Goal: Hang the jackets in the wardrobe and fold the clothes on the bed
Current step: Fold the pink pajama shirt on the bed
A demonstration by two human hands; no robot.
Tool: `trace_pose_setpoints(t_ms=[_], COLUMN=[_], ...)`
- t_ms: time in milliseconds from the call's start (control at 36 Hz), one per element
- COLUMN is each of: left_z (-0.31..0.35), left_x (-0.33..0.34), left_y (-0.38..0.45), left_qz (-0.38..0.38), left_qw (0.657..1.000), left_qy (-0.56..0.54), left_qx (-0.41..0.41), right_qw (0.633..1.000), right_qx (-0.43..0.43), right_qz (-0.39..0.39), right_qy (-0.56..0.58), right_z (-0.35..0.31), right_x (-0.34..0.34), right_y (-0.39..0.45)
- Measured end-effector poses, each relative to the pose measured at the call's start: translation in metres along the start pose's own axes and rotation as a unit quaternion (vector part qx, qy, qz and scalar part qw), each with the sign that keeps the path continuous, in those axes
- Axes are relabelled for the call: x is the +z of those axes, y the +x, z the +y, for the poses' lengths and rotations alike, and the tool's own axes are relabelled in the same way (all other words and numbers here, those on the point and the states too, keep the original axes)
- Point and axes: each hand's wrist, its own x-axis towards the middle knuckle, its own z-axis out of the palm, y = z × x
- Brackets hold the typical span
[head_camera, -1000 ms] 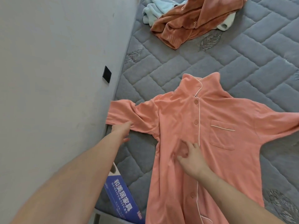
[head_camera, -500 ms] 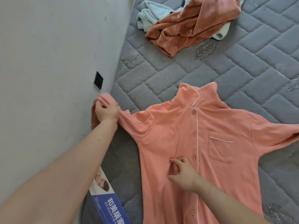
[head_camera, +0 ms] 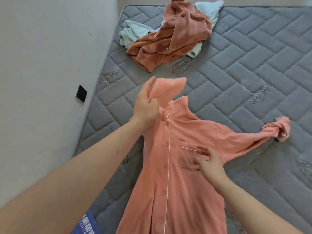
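A salmon-pink button-up pajama shirt (head_camera: 175, 174) with white piping lies face up on the grey quilted mattress (head_camera: 244, 70). My left hand (head_camera: 146, 105) pinches the shirt's left sleeve and holds it lifted above the collar. My right hand (head_camera: 208, 162) rests with spread fingers on the chest pocket, pressing the shirt down. The other sleeve stretches right, its cuff bunched (head_camera: 278, 130). A heap of rust-brown velvet clothing (head_camera: 175, 36) over a pale blue garment (head_camera: 130, 33) lies at the head of the bed.
A white wall (head_camera: 50, 65) runs along the bed's left side, with a small black square (head_camera: 81, 94) on it. A blue printed label (head_camera: 87, 224) sticks out at the mattress's near left edge. Bare mattress extends to the right.
My left hand has carried the left sleeve from the wall side up and inward over the collar. My right hand has slid from the button line to the pocket.
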Motion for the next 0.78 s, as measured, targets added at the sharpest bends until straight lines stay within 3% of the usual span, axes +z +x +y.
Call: trace_pose_setpoints(t_ms=[194, 361, 444, 528, 583, 667, 722, 778], left_z=[0.050, 0.080, 0.087, 0.087, 0.083, 0.058, 0.034, 0.010], left_x=[0.087, 0.159, 0.198, 0.240, 0.264, 0.286, 0.286, 0.271], left_y=[-0.021, -0.039, -0.053, -0.073, -0.089, -0.107, -0.118, -0.131], left_qz=[-0.021, -0.057, -0.138, -0.239, -0.328, -0.467, -0.476, -0.430], left_qw=[0.993, 0.992, 0.988, 0.959, 0.922, 0.839, 0.819, 0.849], left_qy=[-0.089, -0.113, -0.028, 0.079, 0.140, 0.236, 0.301, 0.298], left_qx=[-0.081, -0.025, 0.065, 0.129, 0.152, 0.148, 0.111, 0.066], right_qw=[0.999, 0.997, 0.996, 0.995, 0.994, 0.991, 0.991, 0.992], right_qx=[0.021, 0.040, 0.043, 0.053, 0.061, 0.080, 0.088, 0.095], right_qz=[0.031, 0.055, 0.071, 0.078, 0.084, 0.093, 0.093, 0.088], right_qy=[0.015, 0.034, 0.034, 0.038, 0.041, 0.046, 0.033, 0.012], right_z=[0.009, 0.023, 0.032, 0.044, 0.053, 0.069, 0.081, 0.092], right_x=[-0.090, -0.156, -0.183, -0.204, -0.214, -0.225, -0.229, -0.231], right_y=[-0.001, -0.004, -0.005, -0.004, -0.004, -0.001, 0.000, -0.001])
